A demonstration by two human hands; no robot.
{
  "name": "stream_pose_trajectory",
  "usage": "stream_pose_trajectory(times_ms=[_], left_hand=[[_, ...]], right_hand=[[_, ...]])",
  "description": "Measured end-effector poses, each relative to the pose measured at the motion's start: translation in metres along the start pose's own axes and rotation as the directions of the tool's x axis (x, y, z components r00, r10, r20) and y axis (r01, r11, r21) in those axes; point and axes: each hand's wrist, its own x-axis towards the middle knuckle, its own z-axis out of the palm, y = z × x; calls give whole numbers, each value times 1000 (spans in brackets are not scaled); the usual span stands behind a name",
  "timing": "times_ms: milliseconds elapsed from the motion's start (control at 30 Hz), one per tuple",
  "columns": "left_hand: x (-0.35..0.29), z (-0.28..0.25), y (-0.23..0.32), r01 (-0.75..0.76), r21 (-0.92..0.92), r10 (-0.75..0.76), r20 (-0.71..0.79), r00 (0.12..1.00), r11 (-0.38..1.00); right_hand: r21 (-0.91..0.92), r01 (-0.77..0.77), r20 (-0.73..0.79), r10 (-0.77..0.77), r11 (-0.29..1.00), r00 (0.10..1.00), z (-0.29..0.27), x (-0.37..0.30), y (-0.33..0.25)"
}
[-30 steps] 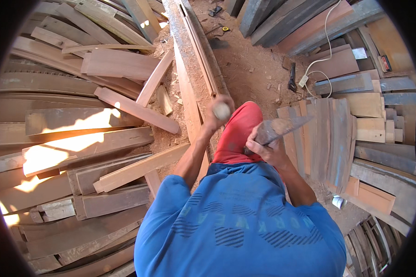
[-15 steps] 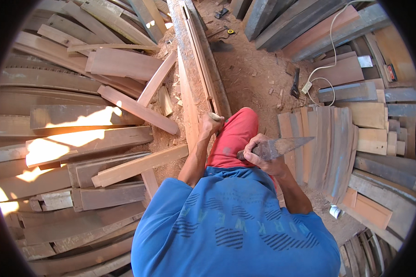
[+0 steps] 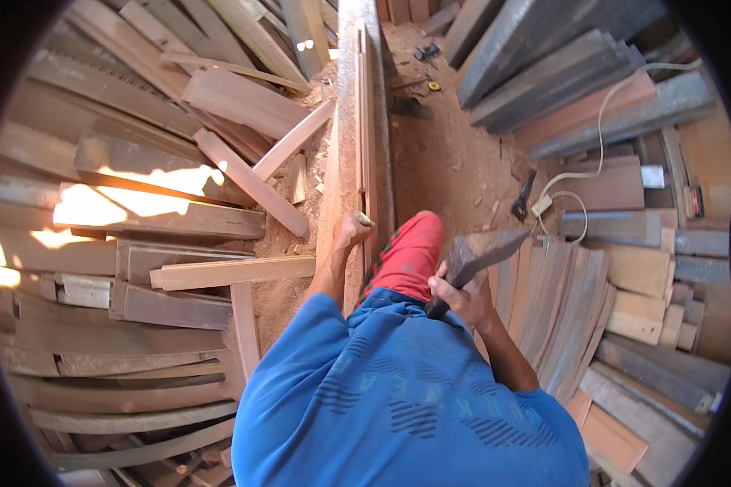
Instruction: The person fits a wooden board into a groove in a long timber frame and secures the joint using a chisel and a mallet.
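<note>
My left hand point(image 3: 348, 233) is closed round a pale, round-ended wooden handle point(image 3: 364, 218) and rests at the near part of a long grooved wooden board point(image 3: 361, 122). The lower end of that handled tool is hidden. My right hand point(image 3: 466, 295) grips the dark handle of a broad, wedge-shaped tool point(image 3: 483, 253), raised over my right thigh, its tapered end pointing right. The two tools are apart. My knee, in red trousers point(image 3: 410, 252), is bent beside the board.
Stacked planks point(image 3: 138, 203) fill the left side, some sunlit. More boards point(image 3: 577, 284) stand at right, with a white cable point(image 3: 599, 138) over them. Sawdust and chips cover the floor point(image 3: 455, 146), where a dark tool point(image 3: 525, 195) and a yellow tape measure point(image 3: 434, 86) lie.
The view has turned, so the board appears more upright. My right hand has tilted the wedge-shaped tool, its head now angled upward. My left hand still grips the pale handle.
</note>
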Motion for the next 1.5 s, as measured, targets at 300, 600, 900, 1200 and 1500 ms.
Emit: stream_pose_trajectory(times_ms=[300, 600, 900, 1200, 1500], left_hand=[[-27, -24, 21, -93, -109, 93, -4, 996, 990], [-51, -24, -70, 362, -283, -396, -74, 915, 888], [-74, -9, -241, 635, -122, -645, -76, 761, 763], [-139, 26, -214, 755, -111, -714, 264, 649, 646], [-155, 131, -219, 837, -128, -796, 262, 546, 532]], right_hand=[[-298, 118, 253, -41, 947, 967, 19, 46, 31], [-416, -90, 453, 292, 905, 843, 74, 125, 62], [-454, -231, 488, 457, 861, 744, 111, 177, 68], [-438, -316, 433, 505, 842, 746, 124, 202, 92], [-444, -382, 338, 546, 811, 767, 119, 210, 91]])
